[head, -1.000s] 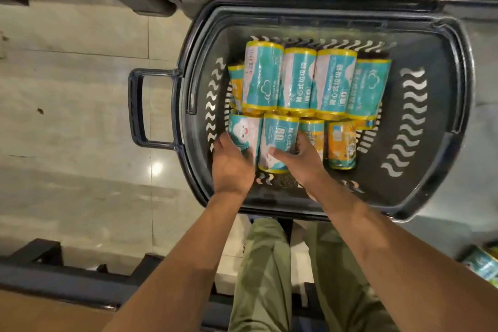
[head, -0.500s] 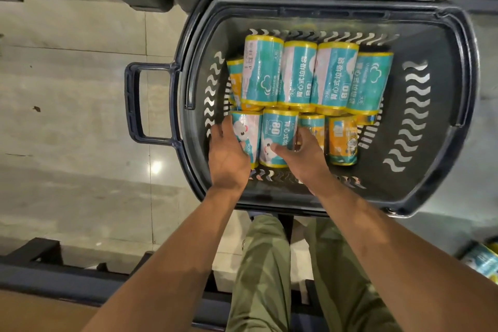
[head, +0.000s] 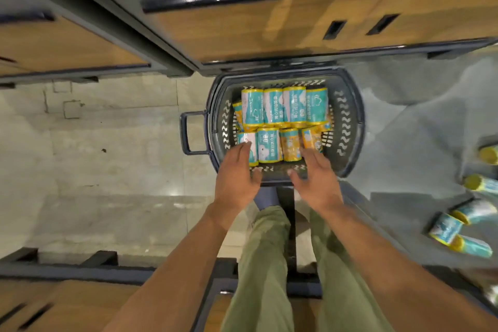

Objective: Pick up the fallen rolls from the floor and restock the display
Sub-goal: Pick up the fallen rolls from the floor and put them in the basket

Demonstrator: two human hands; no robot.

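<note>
- Holding the left hand (head: 238, 171) open above the near rim of the basket (head: 355, 121), fingers straight and slightly spread, thumb out toward the other hand, gripping nothing.
- Overlapping the teal roll (head: 252, 147) at the near-left end of the row with those fingertips; blur making actual contact impossible to tell.
- Holding the right hand (head: 316, 178) open in the same way, fingers straight, thumb pointing across at the left hand, gripping nothing.
- Reaching toward the orange roll (head: 311, 139) with the right fingertips, contact again unclear.
- Lying just beyond both hands inside the basket: the stocked rolls (head: 273, 109), packed side by side in two rows of four, long axes running straight away from the hands, yellow ends facing toward and away from them.
- Showing teal all along the far row; in the near row, two teal ahead of the left hand and two orange ahead of the right.
- Peeking out beyond the left hand, beside the far row: one more roll, mostly hidden.
- Lying well off to the right of the right hand on the grey floor (head: 404, 156): the fallen rolls (head: 474, 210), on their sides, long axes pointing different ways.
- Cutting off some of those at the frame edge; blurring all label print past reading.
</note>
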